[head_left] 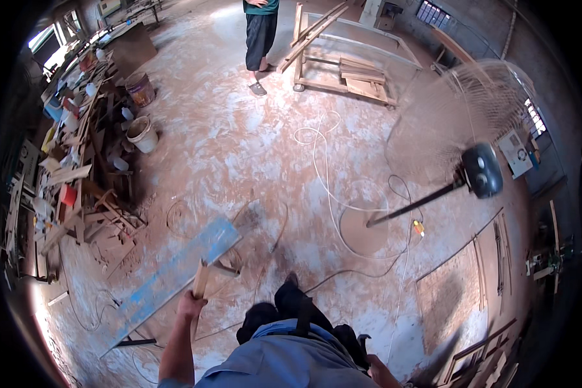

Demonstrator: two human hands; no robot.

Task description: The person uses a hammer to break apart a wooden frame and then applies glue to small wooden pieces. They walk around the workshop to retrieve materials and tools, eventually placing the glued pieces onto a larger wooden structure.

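Out past the blue bench (163, 286), on its far side, stands a white bucket (143, 139). It is open at the top, but what is in it is too dark to tell. A darker bucket (141, 92) stands behind it, even farther from the bench, and its inside can't be made out. A red tub (68, 194) sits in the messy wood pile to the left of the bench. Well past the bench and to its right, a wooden cart (333, 85) holds a stack of flat wood pieces (363, 70).

The left hand (192, 305) is wrapped around a wood stick (201, 280). The stick pokes out above and below the fist, right by the bench's near edge. Whether it touches the bench, one cannot tell. The right hand (378, 372), well to the right of the bench, is partly hidden beside a dark thing (354, 346); one cannot tell if its fingers are pinching it.
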